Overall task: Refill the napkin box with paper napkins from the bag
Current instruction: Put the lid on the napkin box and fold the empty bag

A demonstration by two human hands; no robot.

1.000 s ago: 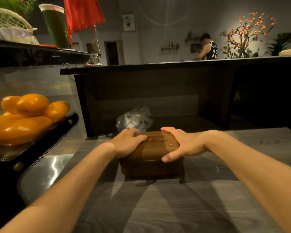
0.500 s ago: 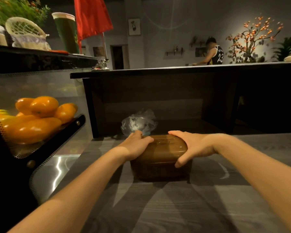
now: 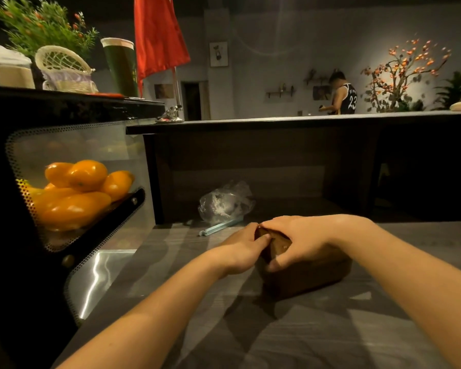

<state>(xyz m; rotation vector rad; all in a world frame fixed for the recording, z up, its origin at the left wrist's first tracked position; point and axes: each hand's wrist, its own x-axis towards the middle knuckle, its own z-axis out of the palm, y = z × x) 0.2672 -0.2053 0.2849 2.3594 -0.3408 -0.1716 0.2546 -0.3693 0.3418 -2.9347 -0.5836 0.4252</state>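
Both hands gripping the napkin box [image 3: 312, 272] on the grey counter [image 3: 290, 336].
Left hand [image 3: 244, 249] holds its 9 o'clock end; right hand [image 3: 298, 242] curls over the lid; plastic bag [image 3: 225, 203] lies at 11 o'clock.

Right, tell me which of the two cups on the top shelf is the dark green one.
The tall cup beside the red flag; the other cup is pale.

White "23" on back of black jersey [image 3: 348, 99]; smaller lettering above looks unreadable.
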